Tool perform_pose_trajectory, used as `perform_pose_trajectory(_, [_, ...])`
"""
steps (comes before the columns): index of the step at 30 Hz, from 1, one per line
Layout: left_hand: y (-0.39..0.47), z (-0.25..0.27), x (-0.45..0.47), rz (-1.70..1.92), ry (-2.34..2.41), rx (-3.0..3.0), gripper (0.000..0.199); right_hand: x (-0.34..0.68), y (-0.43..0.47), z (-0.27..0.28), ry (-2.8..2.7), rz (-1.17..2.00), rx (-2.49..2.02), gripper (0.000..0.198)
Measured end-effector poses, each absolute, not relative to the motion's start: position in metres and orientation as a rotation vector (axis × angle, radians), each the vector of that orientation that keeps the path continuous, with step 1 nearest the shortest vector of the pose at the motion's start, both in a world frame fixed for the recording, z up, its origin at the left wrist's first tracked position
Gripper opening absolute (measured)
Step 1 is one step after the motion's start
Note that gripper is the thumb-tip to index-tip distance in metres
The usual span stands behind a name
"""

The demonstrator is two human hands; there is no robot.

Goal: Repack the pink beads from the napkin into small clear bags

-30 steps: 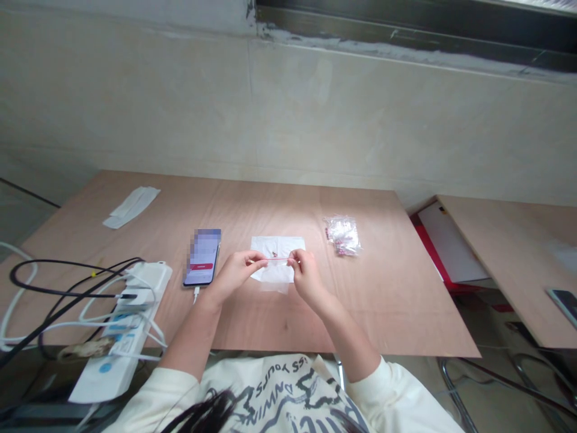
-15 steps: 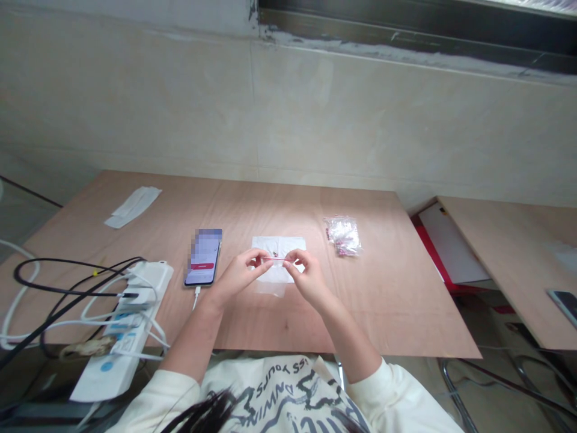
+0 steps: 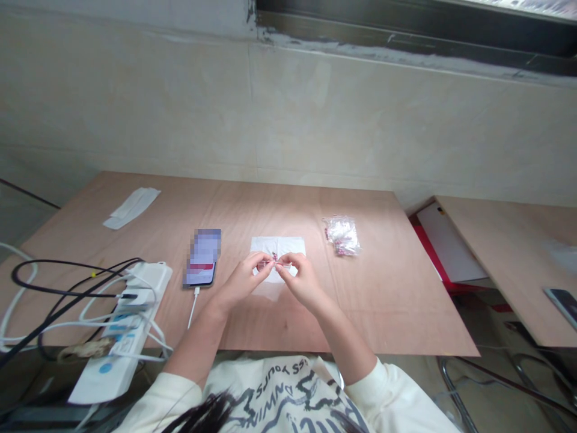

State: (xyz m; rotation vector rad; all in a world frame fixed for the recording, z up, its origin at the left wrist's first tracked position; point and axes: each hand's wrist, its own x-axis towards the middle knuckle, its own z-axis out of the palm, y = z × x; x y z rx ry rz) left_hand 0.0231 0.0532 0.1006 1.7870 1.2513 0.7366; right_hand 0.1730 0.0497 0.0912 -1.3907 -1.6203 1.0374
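My left hand (image 3: 247, 275) and my right hand (image 3: 302, 278) meet over a white tissue (image 3: 277, 243) at the middle of the table. Each pinches part of a thin pinkish-red cord (image 3: 275, 262) between thumb and fingertips. The fingertips of both hands are nearly touching. Small dark red bits (image 3: 274, 255) show just beyond the fingers, too small to make out. A clear plastic piece (image 3: 270, 291) lies at the tissue's near edge, partly behind my hands.
A clear bag of small reddish pieces (image 3: 342, 236) lies to the right. On the left are a phone (image 3: 202, 257) on a white cable, a power strip (image 3: 130, 337) with tangled cords, and folded white paper (image 3: 131, 208). Another table (image 3: 514, 240) stands at right.
My hands have come closer together, so the cord that was stretched straight between them now shows only a short length. The things on the table stay where they were.
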Motion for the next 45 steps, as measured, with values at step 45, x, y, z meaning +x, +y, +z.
perform_pose_trajectory(45, [0.053, 0.064, 0.01, 0.872, 1.171, 1.204, 0.037, 0.168, 0.063, 0.066, -0.976, 1.416, -1.35, 0.027])
